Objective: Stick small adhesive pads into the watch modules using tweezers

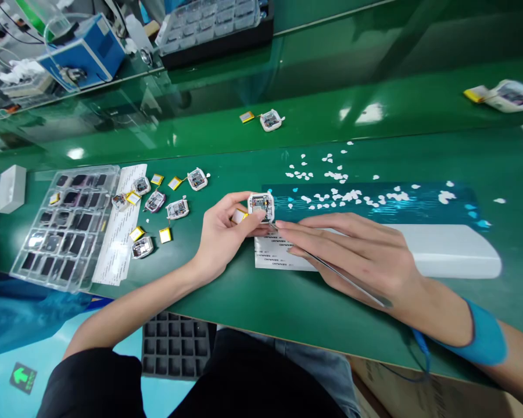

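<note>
Between the thumb and fingers of my left hand is a small white device housing with its circuit board showing. A yellow-edged battery lies against the same hand's fingers. My right hand is closed on metal tweezers, whose tips reach the lower edge of the housing. Beneath the hands lies a printed white sheet. Right behind them, many small white stickers are scattered on a blue film strip. A blue band circles my right wrist.
Several housings with batteries lie to the left, beside a clear compartment tray of dark-screened parts. A long white block is at the right. One more housing sits on the raised green ledge. A blue machine stands at the back left.
</note>
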